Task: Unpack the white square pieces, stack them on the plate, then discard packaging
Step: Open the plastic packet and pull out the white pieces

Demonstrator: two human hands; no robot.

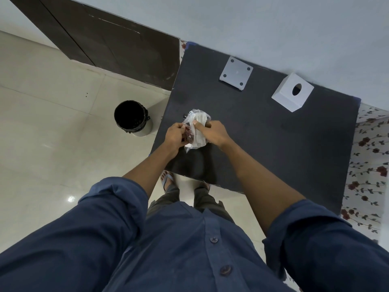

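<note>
Both hands work one clear pack (196, 131) of white squares, held low over the near-left part of the black table (273, 148). Left hand (175, 137): fingers pinched closed on the pack's loose plastic at its 9 o'clock side, where a dark red printed patch shows through the film. Right hand (214, 133): clamped on the pack from 3 o'clock, thumb pressed across the top of the stacked white edges, remaining fingers curled round the far side. Squares are still inside the film, seen edge-on as a ribbed white block; cannot tell the count. Whether the film is torn open yet: cannot tell. Bin (131, 118), black-lined, stands on the pale tile floor at 9 o'clock from the pack, just off the table's left edge. Plate (236, 73), white, square, with four dark dots near its corners, sits at 1 o'clock from the pack near the table's far edge, nothing on it. White box (292, 92) with an oval hole in its top lies at 2 o'clock, tilted corner-on, beside the plate but apart from it. Floral cloth (366, 165) shows past the table's right edge at 3 o'clock. Blue sleeves are rolled to the elbow.
</note>
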